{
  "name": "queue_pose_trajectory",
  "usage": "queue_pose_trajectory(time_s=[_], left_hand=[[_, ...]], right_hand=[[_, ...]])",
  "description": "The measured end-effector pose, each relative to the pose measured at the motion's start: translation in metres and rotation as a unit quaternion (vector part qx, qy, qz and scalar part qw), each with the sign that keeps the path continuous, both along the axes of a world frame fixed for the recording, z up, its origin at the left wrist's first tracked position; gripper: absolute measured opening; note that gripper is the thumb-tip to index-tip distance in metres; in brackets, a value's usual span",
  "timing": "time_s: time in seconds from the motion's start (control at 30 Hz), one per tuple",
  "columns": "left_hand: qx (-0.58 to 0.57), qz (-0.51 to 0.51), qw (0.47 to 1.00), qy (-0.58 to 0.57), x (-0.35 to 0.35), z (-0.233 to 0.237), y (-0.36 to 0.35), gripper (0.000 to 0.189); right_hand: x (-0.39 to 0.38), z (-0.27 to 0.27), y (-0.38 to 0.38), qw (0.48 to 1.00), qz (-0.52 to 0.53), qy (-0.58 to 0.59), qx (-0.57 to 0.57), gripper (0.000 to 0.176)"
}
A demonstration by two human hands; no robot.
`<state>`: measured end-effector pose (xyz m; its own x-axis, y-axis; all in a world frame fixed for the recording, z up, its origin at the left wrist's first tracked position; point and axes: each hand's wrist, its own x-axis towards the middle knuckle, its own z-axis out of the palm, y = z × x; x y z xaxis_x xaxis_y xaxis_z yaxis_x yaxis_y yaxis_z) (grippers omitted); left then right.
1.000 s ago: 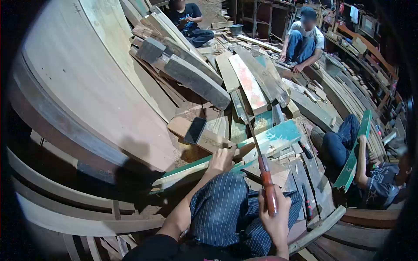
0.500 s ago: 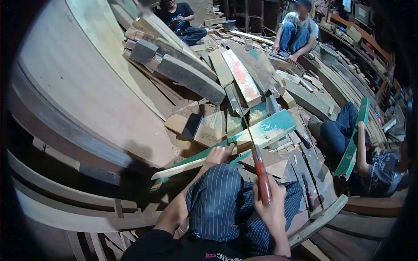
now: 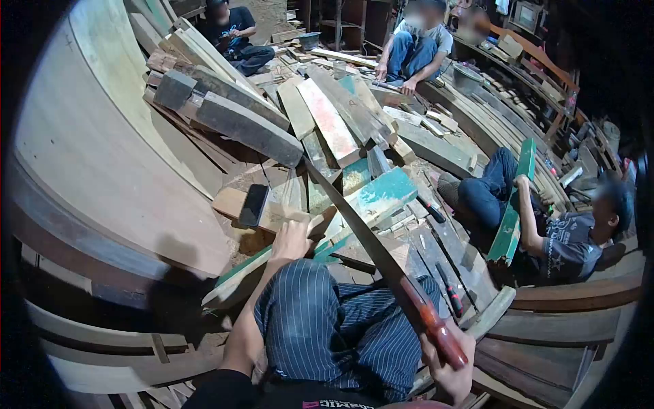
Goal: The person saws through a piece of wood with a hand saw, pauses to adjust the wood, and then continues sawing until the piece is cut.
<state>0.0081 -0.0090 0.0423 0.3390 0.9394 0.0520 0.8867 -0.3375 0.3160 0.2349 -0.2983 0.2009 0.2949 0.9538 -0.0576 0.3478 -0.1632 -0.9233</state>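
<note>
My right hand [image 3: 449, 371] is closed round the brown wooden handle of a machete [image 3: 371, 245]. Its long dark blade slants up and to the left, the broad side showing, with its tip near the stacked blocks. My left hand [image 3: 291, 238], fingers curled, grips a small piece of wood [image 3: 316, 223]; part of it is hidden by the hand. Just under that hand lies a long green-painted plank [image 3: 388, 191] with bare pale patches, running past my left knee. Beyond the left hand a black phone [image 3: 253, 206] rests on a wooden block [image 3: 228, 203].
Stacked timber blocks [image 3: 245, 129] lie ahead. Large curved boards [image 3: 102, 163] rise at left. Red-and-black handled tools [image 3: 449, 293] lie right of my knees. A person at right holds a green plank [image 3: 518, 204]; two more people [image 3: 235, 41] sit at the back.
My right hand has moved down and right, and the machete has turned from edge-on to broadside. My left hand has lifted slightly off the green plank with the small piece. The view has shifted right.
</note>
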Motion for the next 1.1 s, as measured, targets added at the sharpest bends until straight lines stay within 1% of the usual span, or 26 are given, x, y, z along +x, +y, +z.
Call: queue_pose_trajectory(time_s=[0.03,0.07,0.17,0.2,0.23,0.27,0.3,0.33,0.4,0.43,0.47,0.5,0.53,0.57,0.6,0.63,0.67,0.7,0.73,0.83,0.87,0.9,0.97,1.0,1.03,1.1], left_hand=[[-0.007,-0.002,1.0,0.01,0.001,0.004,-0.004,0.035],[0.06,-0.03,0.998,0.008,-0.003,-0.009,-0.005,0.042],[0.014,-0.044,0.997,0.064,0.002,-0.004,-0.011,0.042],[-0.009,-0.057,0.997,0.049,0.003,0.002,-0.017,0.038],[-0.032,-0.069,0.996,0.035,0.001,0.006,-0.022,0.036],[0.096,-0.09,0.991,-0.003,-0.008,-0.005,-0.029,0.042],[0.111,-0.085,0.99,-0.008,-0.011,-0.01,-0.029,0.048],[0.126,-0.081,0.989,-0.014,-0.013,-0.016,-0.029,0.053],[-0.069,-0.024,0.997,0.04,-0.001,-0.004,-0.01,0.064],[-0.065,-0.023,0.997,0.026,-0.001,-0.006,-0.01,0.056],[-0.06,-0.022,0.998,0.009,-0.001,-0.01,-0.011,0.049],[-0.053,-0.02,0.998,-0.009,-0.001,-0.013,-0.012,0.042],[-0.015,-0.03,0.999,-0.001,-0.005,-0.013,-0.016,0.041],[0.026,-0.011,1.0,-0.008,-0.006,-0.015,-0.014,0.035],[-0.026,0.006,1.0,0.011,-0.006,-0.008,-0.003,0.036],[-0.085,0.019,0.996,0.029,-0.006,-0.002,0.001,0.037],[-0.066,0.015,0.998,0.014,-0.007,-0.001,0.0,0.036],[-0.048,0.009,0.999,0.0,-0.007,0.001,-0.002,0.036],[-0.029,0.004,0.999,-0.014,-0.007,0.001,-0.004,0.036],[-0.032,-0.008,0.999,0.029,-0.004,-0.003,-0.008,0.037],[-0.02,-0.008,0.999,0.027,-0.003,-0.003,-0.01,0.039],[-0.024,-0.026,0.999,0.013,-0.002,-0.004,-0.012,0.039],[-0.03,-0.057,0.998,-0.015,-0.004,0.0,-0.02,0.041],[0.043,-0.072,0.996,-0.02,-0.006,0.012,-0.033,0.04],[0.013,-0.066,0.997,-0.022,-0.006,0.014,-0.031,0.04],[-0.05,-0.054,0.997,-0.032,-0.003,0.012,-0.027,0.039]], right_hand=[[-0.005,0.003,-0.005,0.998,-0.03,0.045,0.03,0.015],[-0.008,0.006,-0.006,0.999,-0.02,-0.027,0.014,0.016],[-0.019,0.005,0.017,0.98,0.075,-0.162,0.082,0.014],[-0.022,-0.008,0.032,0.974,0.117,-0.181,0.068,0.03],[-0.033,-0.012,0.056,0.99,0.104,-0.087,0.048,0.016],[-0.042,-0.025,0.084,0.987,0.099,-0.092,0.088,0.014],[-0.049,-0.028,0.108,0.977,0.112,-0.121,0.133,0.013],[-0.058,-0.036,0.127,0.984,0.088,-0.088,0.13,0.015],[-0.065,-0.032,0.152,0.982,0.093,-0.091,0.139,0.017],[-0.068,-0.033,0.158,0.981,0.095,-0.092,0.143,0.018],[-0.067,-0.041,0.155,0.973,0.088,-0.142,0.158,0.016],[-0.063,-0.046,0.145,0.974,0.083,-0.132,0.163,0.016],[-0.06,-0.048,0.133,0.975,0.077,-0.119,0.172,0.016],[-0.056,-0.034,0.115,0.983,0.074,-0.093,0.14,0.017],[-0.047,-0.021,0.096,0.99,0.084,-0.069,0.093,0.019],[-0.039,-0.009,0.076,0.989,0.086,-0.114,0.038,0.02],[-0.028,-0.002,0.054,0.983,0.099,-0.147,0.048,0.024],[-0.03,0.008,0.037,0.99,0.051,-0.12,0.053,0.011],[-0.026,0.004,0.02,0.993,0.018,-0.107,0.046,0.014],[-0.024,0.011,-0.005,0.998,0.042,-0.038,0.021,0.017],[-0.022,0.01,-0.004,0.993,0.1,-0.069,0.001,0.023],[-0.026,0.005,0.002,0.959,0.112,-0.259,0.031,0.018],[-0.039,-0.008,0.032,0.986,0.115,-0.118,0.009,0.022],[-0.045,-0.01,0.051,0.986,0.124,-0.113,0.027,0.02],[-0.051,-0.011,0.074,0.984,0.133,-0.108,0.045,0.018],[-0.059,-0.031,0.121,0.97,0.138,-0.146,0.135,0.028]])
